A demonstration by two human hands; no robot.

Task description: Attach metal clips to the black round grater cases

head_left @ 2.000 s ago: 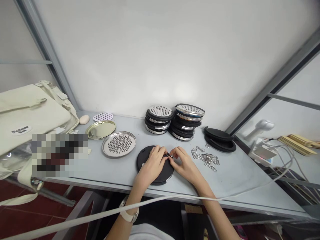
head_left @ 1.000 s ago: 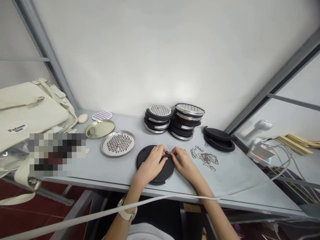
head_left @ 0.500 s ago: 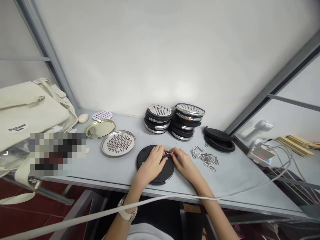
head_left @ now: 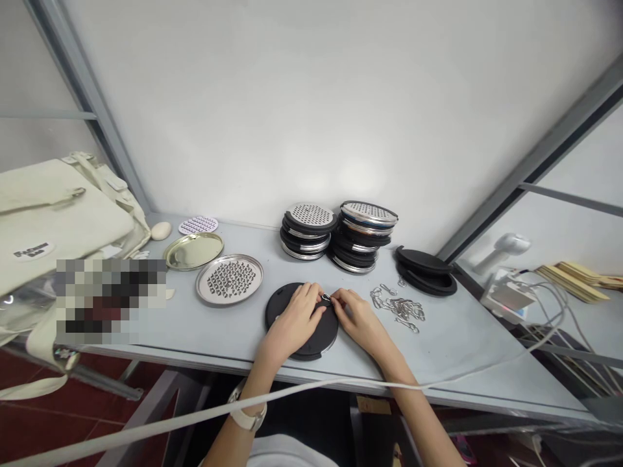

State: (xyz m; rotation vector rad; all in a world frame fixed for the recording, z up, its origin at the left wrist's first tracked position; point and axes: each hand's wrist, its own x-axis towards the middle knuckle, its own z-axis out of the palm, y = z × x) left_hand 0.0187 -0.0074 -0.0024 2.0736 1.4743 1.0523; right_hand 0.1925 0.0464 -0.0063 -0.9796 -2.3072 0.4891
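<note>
Left hand point(head_left: 296, 319) on black disc point(head_left: 311, 340), metal clip point(head_left: 326, 297)

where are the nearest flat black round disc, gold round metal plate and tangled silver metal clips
black disc point(head_left: 324, 331), head view, bare top surface
gold plate point(head_left: 195, 250), head view, middle
silver clips point(head_left: 405, 308), head view, middle of the pile

We wore a pale, watch-like band point(head_left: 249, 419) with a buckle around our left wrist point(head_left: 254, 397), and a white garment point(head_left: 287, 453) showed between our bare forearms point(head_left: 419, 410).

1 head cam, looks fwd/down at tabletop, approx arm's length.
</note>
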